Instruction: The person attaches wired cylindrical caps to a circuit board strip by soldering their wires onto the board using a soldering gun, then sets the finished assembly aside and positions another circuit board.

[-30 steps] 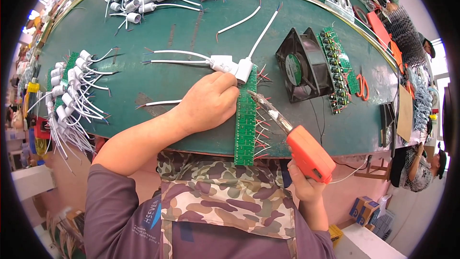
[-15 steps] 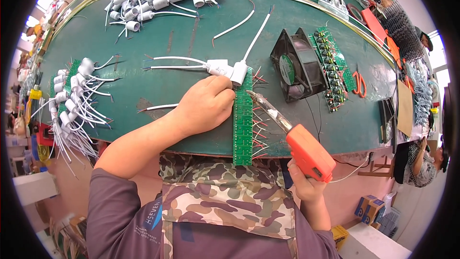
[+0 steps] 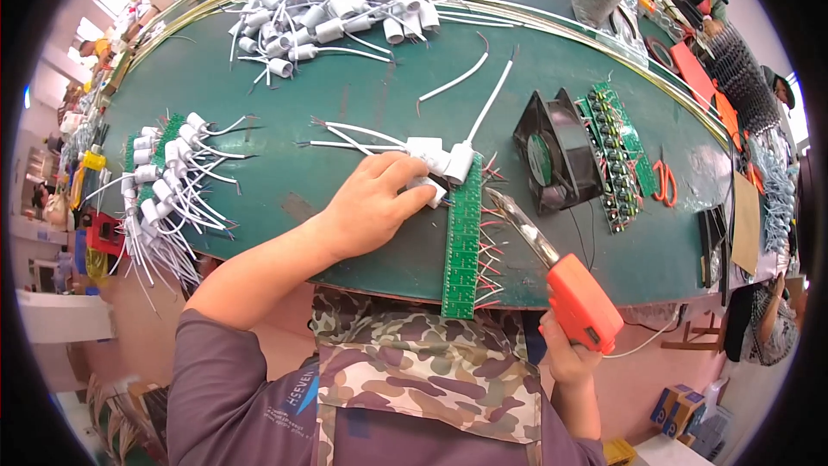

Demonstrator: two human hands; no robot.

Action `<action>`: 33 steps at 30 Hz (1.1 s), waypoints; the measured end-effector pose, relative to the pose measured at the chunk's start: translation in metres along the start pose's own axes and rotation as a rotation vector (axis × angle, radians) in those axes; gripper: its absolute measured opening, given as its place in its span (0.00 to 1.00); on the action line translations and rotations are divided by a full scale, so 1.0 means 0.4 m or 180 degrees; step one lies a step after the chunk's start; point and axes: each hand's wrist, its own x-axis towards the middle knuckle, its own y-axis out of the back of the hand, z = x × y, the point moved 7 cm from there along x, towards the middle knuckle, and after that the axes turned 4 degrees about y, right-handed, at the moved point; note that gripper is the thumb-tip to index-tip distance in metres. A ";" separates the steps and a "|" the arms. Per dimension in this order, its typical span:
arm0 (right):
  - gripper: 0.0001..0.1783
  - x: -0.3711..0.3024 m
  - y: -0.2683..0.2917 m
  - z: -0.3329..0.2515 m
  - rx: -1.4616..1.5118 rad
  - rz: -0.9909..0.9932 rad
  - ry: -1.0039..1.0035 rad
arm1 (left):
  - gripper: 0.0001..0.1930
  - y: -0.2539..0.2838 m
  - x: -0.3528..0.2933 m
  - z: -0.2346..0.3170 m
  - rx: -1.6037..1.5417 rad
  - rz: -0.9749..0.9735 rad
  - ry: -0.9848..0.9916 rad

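A long green circuit board strip [image 3: 462, 250] lies toward me over the table's front edge, with short red and white wires [image 3: 490, 252] along its right side. My left hand [image 3: 373, 198] is beside its far left edge, thumb and fingers closed around a short white plastic tube [image 3: 423, 191], partly hidden. Two more white tubes with cables, one upright [image 3: 459, 163] and one lying [image 3: 424, 152], are at the board's far end. My right hand [image 3: 567, 352] grips an orange soldering gun [image 3: 585, 304]; its metal tip is just right of the board, apart from it.
A black fan [image 3: 559, 151] and populated circuit boards [image 3: 614, 160] stand to the right, with orange-handled scissors [image 3: 664, 183] beyond. Finished-looking boards with white tubes [image 3: 168, 164] lie left. A heap of white tubes [image 3: 336, 13] covers the far side. Loose white cable [image 3: 453, 76] lies ahead.
The soldering gun's tip has drawn back from the board to the right. My left fingers have shifted, showing the white tube. The whole view has moved slightly.
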 end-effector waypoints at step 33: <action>0.22 0.026 -0.017 -0.013 0.1772 0.0155 -0.0864 | 0.10 0.246 -0.091 -0.610 -0.2802 -0.0072 0.3726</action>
